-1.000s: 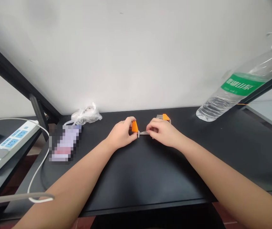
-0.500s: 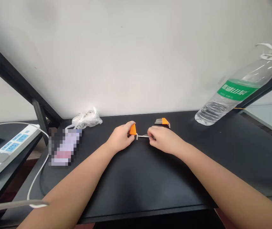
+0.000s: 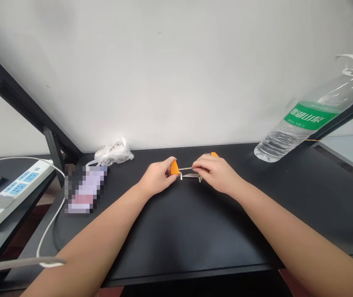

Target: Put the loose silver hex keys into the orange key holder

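Observation:
My left hand [image 3: 158,177] is closed around an orange hex key holder [image 3: 174,167], thumb on top. A small bent metal end [image 3: 181,176] shows at the holder's lower corner. My right hand [image 3: 212,171] pinches a thin metal hex key [image 3: 185,168], whose other end reaches the holder's right side. On the black table just below it lie several loose hex keys [image 3: 192,176], partly beside my right fingers. Behind my right hand sits a second orange holder [image 3: 215,154], mostly hidden by that hand.
A large water bottle [image 3: 300,119] with a green label stands at the back right. On the left are a crumpled plastic bag [image 3: 114,152], a blurred-out phone-like object [image 3: 86,189], a white cable [image 3: 50,225] and a power strip [image 3: 18,187]. A white wall [image 3: 176,82] closes the back.
My right hand has moved slightly up and right, now pinching a single hex key at the holder. Loose keys show on the table below, and the second holder is more covered.

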`<action>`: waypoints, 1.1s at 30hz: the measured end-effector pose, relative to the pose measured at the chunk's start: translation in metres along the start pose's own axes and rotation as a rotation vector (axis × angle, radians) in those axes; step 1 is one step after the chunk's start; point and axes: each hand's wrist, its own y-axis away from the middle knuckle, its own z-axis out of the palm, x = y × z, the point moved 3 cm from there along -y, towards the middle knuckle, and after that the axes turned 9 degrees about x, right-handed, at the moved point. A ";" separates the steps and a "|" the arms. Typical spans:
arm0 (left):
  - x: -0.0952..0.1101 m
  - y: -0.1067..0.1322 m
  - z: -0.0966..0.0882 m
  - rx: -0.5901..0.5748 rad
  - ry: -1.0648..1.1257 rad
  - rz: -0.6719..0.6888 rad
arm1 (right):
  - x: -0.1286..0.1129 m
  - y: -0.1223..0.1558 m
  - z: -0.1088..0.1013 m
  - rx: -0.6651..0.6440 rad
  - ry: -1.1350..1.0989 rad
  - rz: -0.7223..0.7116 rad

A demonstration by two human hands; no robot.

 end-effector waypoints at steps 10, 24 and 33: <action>0.004 0.000 0.003 -0.010 -0.048 0.093 | -0.020 0.004 0.016 -0.029 -0.273 0.040; 0.015 0.001 0.000 -0.005 -0.035 0.143 | -0.011 0.004 0.030 -0.101 -0.409 0.257; 0.013 0.003 0.002 -0.022 -0.021 0.111 | -0.018 0.004 0.023 -0.178 -0.188 0.021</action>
